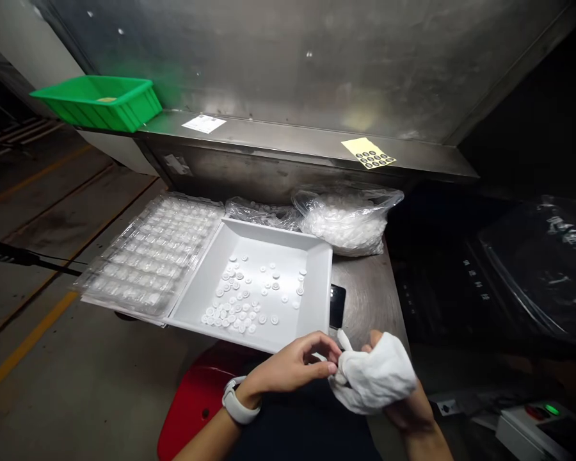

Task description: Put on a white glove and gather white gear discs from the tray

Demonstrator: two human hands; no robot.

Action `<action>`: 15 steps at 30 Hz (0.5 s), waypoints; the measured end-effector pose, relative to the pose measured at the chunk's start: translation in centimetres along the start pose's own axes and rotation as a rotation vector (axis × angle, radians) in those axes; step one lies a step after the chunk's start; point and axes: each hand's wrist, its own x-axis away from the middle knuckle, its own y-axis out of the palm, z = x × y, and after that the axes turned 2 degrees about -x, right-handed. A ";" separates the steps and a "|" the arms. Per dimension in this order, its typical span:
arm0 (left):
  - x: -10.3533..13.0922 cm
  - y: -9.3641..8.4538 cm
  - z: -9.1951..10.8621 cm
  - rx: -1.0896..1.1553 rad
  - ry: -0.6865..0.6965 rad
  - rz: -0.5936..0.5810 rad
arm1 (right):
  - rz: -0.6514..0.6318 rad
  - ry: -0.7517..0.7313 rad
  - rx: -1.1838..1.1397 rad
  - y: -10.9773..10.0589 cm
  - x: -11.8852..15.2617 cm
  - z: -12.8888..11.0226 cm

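Note:
My left hand [300, 363], with a pale watch on its wrist, pinches the edge of a white cloth glove [377, 378] near the front right corner of the table. The glove covers part of my right hand [375, 339], whose bare fingertips show above it; most of its fingers are hidden. Just beyond my hands is a white tray [322, 275] with many small white round pieces [230, 314] scattered in it, mostly toward its front left.
Clear blister trays [148, 250] lie left of the tray. Plastic bags [348, 224] of white pieces sit behind it. A dark phone [336, 306] is partly under its right side. The shelf holds a green bin [105, 105], a white label [204, 123] and a yellow sticker sheet [368, 152].

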 end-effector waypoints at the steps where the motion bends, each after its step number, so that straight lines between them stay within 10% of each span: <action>1: 0.1 0.1 0.0 0.014 -0.003 0.003 | -0.041 0.006 -0.039 0.2 -0.1 -0.1; 8: 1.0 1.1 2.0 -0.058 -0.025 0.024 | -0.193 0.004 -0.159 1.5 -0.9 0.4; 15: 3.8 -1.2 3.3 -0.313 -0.082 0.134 | -0.038 -0.025 -0.122 -1.4 -0.3 0.2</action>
